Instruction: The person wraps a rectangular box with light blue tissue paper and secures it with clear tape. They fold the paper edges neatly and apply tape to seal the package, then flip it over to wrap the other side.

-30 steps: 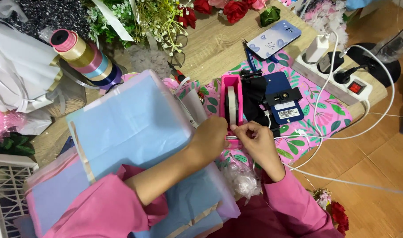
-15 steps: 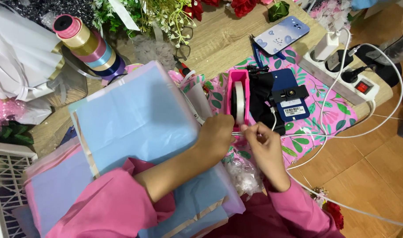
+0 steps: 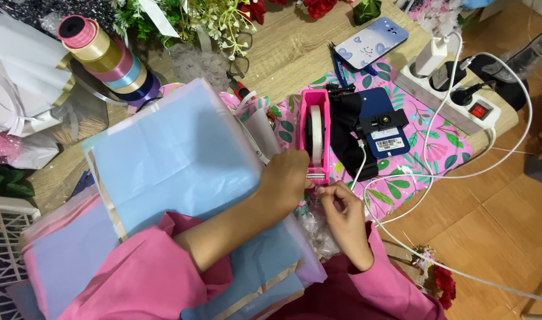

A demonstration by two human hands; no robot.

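Two hands at a pink tape dispenser

The left hand [image 3: 286,178] rests against the front end of the pink tape dispenser [image 3: 316,133], fingers curled on it. The right hand [image 3: 342,207] pinches a strip of tape just below. The dispenser stands on a floral cloth [image 3: 428,157] near the tabletop's right edge, beside light blue paper sheets [image 3: 176,154].

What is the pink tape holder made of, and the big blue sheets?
The pink tape holder looks like hard, smooth plastic: even colour, moulded edges. The blue sheets seem thin wrapping paper or film, matte and slightly see-through at the layered edges; which one is hard to tell.
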